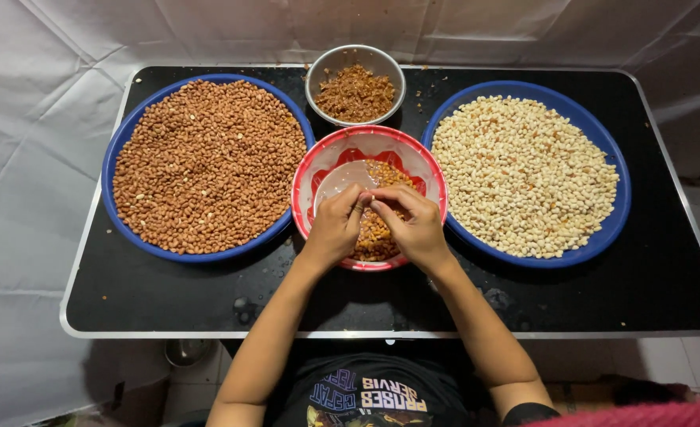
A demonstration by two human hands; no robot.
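My left hand (335, 228) and my right hand (413, 224) meet over a red and white bowl (322, 162) at the table's middle. Their fingertips pinch together on a small peanut, too tiny to see clearly. The bowl holds wet brown peanuts (375, 234) and some water. To the left, a large blue tray (120, 142) is heaped with red-brown unpeeled peanuts (207, 162). On the right, a second blue tray (603, 134) carries pale peeled peanuts (524, 174). Behind the red bowl stands a small metal bowl (318, 71) with brown skins (355, 92).
Everything sits on a black table (603, 292) with a metal rim, wet spots near its front edge. White cloth hangs around the back and sides. A metal object (185, 350) lies on the floor under the table's left front.
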